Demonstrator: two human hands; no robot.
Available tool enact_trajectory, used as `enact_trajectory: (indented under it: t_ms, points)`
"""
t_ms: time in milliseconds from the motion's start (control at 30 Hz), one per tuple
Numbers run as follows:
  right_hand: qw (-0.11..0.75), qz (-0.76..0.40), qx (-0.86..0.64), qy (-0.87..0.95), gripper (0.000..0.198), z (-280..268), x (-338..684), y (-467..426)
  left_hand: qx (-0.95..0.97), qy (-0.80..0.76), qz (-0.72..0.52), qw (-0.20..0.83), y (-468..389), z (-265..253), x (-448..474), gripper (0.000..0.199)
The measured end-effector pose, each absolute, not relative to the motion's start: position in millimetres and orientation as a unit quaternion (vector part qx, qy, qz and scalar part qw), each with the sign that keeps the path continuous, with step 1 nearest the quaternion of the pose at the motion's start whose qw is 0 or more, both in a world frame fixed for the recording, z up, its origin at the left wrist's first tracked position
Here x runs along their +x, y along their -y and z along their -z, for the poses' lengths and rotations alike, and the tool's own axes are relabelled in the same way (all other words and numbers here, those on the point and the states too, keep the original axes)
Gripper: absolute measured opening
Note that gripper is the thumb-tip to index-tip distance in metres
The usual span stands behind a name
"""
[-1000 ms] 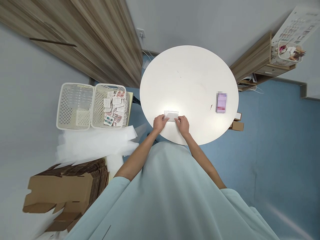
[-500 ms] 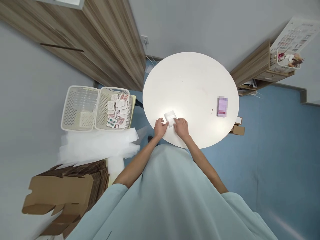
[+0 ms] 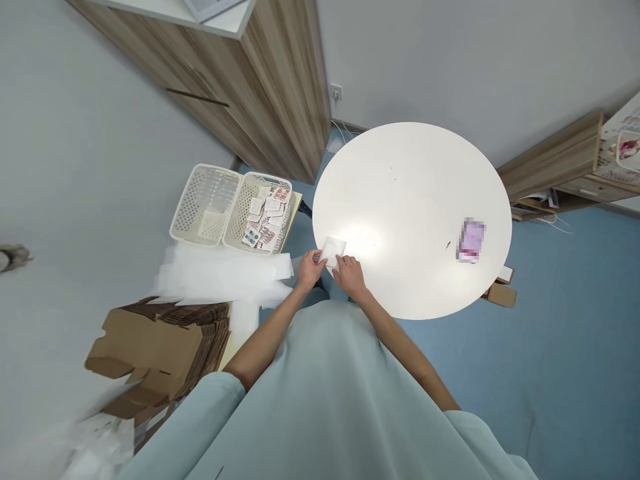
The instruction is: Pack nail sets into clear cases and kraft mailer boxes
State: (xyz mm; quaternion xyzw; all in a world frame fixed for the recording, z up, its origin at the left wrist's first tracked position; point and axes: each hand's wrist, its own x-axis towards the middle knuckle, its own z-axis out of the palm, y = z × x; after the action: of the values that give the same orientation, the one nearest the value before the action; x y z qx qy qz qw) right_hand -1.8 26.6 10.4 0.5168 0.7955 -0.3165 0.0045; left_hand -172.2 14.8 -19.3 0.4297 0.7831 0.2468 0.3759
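Observation:
A small, flat white packet [image 3: 333,249], apparently wrapped in thin foam sheet, is at the front left edge of the round white table [image 3: 415,180]. My left hand [image 3: 309,269] grips its left side, with the thumb at the near corner and the fingers partly hidden. On the packet's near right corner, the bent fingers of my right hand [image 3: 351,276] are closed. What lies inside the wrapping cannot be seen.
A blurred purple pack [image 3: 471,240] lies on the table's right. To my left are white baskets [image 3: 205,203], one with small packets [image 3: 267,215], white foam sheets [image 3: 225,273] and stacked flat cardboard boxes [image 3: 150,343]. A wood-grain cabinet [image 3: 280,87] stands behind.
My view has swung left. The packet and both hands have shifted toward the table's left front edge, and my left hand has closed on the packet's side.

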Motion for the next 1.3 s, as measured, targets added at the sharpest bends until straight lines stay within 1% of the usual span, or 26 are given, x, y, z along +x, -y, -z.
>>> enact_trajectory:
  t_ms: [233,367,567,700,900,1000,1100,1200,1300]
  points:
    - [0.024,0.302,0.475,-0.826,0.057,-8,2,-28,0.401,-0.811,-0.241,0.351,-16,24,-165,0.027]
    - [0.032,0.299,0.473,-0.828,0.057,-9,1,-31,0.385,-0.816,-0.239,0.359,-21,28,-165,0.027]
    - [0.055,0.311,0.505,-0.803,0.05,-13,-3,-38,0.388,-0.815,-0.237,0.358,-24,35,-167,0.027]
    - [0.056,0.293,0.539,-0.788,0.046,-12,-10,-39,0.416,-0.801,-0.241,0.357,-23,34,-168,0.025]
    - [0.087,0.251,0.583,-0.767,0.042,-17,-22,-41,0.47,-0.764,-0.254,0.362,-10,14,-169,0.024]
    - [0.091,0.224,0.592,-0.769,0.037,-24,-26,-36,0.484,-0.734,-0.292,0.377,19,-7,-184,0.03]
    - [0.059,0.189,0.595,-0.779,0.043,-31,-35,-20,0.5,-0.698,-0.349,0.376,71,-28,-218,0.032]
    - [0.001,0.183,0.568,-0.802,0.045,-40,-54,8,0.5,-0.696,-0.392,0.334,143,-43,-271,0.031]
    - [-0.043,0.211,0.51,-0.833,0.044,-50,-84,47,0.457,-0.744,-0.395,0.285,221,-50,-331,0.031]
